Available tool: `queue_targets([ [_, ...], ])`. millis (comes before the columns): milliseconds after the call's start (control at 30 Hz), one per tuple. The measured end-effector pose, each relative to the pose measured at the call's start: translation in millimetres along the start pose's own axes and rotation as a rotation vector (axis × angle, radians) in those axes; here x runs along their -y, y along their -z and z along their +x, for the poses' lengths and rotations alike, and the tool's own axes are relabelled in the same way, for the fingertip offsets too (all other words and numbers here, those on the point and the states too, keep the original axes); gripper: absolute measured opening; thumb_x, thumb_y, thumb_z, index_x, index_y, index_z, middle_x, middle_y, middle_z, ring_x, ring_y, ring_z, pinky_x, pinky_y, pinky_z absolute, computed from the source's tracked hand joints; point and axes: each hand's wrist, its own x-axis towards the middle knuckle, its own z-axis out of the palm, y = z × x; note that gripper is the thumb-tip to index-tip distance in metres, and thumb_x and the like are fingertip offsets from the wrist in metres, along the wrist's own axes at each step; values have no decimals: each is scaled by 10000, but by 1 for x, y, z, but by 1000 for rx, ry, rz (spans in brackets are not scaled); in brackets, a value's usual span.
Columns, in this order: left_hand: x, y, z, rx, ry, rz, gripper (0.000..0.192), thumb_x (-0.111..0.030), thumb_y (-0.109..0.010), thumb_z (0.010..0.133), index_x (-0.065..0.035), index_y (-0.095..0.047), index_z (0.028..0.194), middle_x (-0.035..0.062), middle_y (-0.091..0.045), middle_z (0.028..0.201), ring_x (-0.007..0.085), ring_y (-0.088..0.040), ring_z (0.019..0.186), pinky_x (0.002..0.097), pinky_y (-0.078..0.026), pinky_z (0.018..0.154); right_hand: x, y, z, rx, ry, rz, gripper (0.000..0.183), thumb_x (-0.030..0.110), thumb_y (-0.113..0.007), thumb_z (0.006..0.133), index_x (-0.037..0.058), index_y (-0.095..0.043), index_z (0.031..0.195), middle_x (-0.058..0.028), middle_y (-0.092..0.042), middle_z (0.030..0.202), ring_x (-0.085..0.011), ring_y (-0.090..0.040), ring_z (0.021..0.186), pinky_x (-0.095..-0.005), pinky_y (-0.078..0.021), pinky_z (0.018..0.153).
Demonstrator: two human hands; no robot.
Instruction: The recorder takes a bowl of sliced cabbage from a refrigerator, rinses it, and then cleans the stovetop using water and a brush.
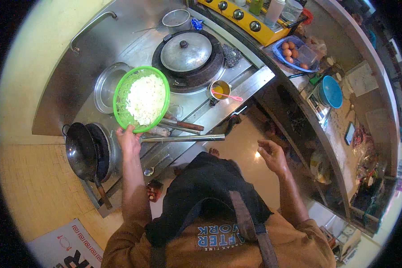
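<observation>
My left hand point(129, 139) grips the near rim of a green plastic colander point(167, 97), tilted and holding a heap of white, shredded or chopped food point(146, 98). The colander is over the steel worktop, partly covering a round metal basin point(104, 88). My right hand point(272, 155) hangs over the floor at the right, fingers apart, with nothing in it. Beyond the colander, a domed aluminium lid point(187, 52) covers a pan on the burner. A metal cup point(225, 85) with yellow-orange contents and a pink spoon point(231, 96) stands near the worktop edge.
A black wok point(80, 150) sits at the left. Long handles point(194, 138) jut over the worktop edge. A wire strainer point(176, 18) stands at the back. The right counter holds a blue basket point(278, 55) of eggs, a blue bowl point(331, 92) and a phone point(349, 133).
</observation>
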Motion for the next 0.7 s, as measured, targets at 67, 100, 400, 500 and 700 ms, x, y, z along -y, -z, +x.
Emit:
queue_targets([
  [67,7,3,7,19,60,-14,440,55,-541,762,4,-328,1144,198,-541,1036,263,-614,784,347,-542,547,0,4,2,-6,-5,12,316,165,-645,844,45,-602,1133,-121,-649,1043,-193,-617,940,-324,-482,844],
  [100,8,-1,6,18,59,-13,440,55,-541,762,4,-328,1144,198,-541,1036,263,-614,784,347,-542,547,3,8,3,-1,-16,-17,315,167,-643,846,46,-601,1133,-118,-649,1044,-192,-616,938,-324,-482,845],
  [400,9,-19,5,78,80,-44,395,39,-526,782,5,-357,1137,185,-562,1017,260,-623,749,344,-546,539,-5,17,12,-52,-21,-34,316,172,-641,849,53,-598,1139,-113,-648,1040,-189,-619,932,-322,-486,837],
  [500,7,-27,5,43,51,-22,398,34,-522,790,-17,-358,1149,185,-557,1038,264,-621,782,355,-546,555,-13,16,15,-65,-5,-62,316,168,-640,849,53,-597,1141,-115,-648,1038,-193,-621,925,-322,-487,831],
  [700,0,-42,-3,36,40,23,400,24,-529,802,-40,-351,1154,190,-544,1066,273,-614,829,374,-544,599,-13,20,11,-55,0,27,309,138,-637,846,45,-595,1137,-124,-646,1030,-195,-619,923,-313,-488,826],
])
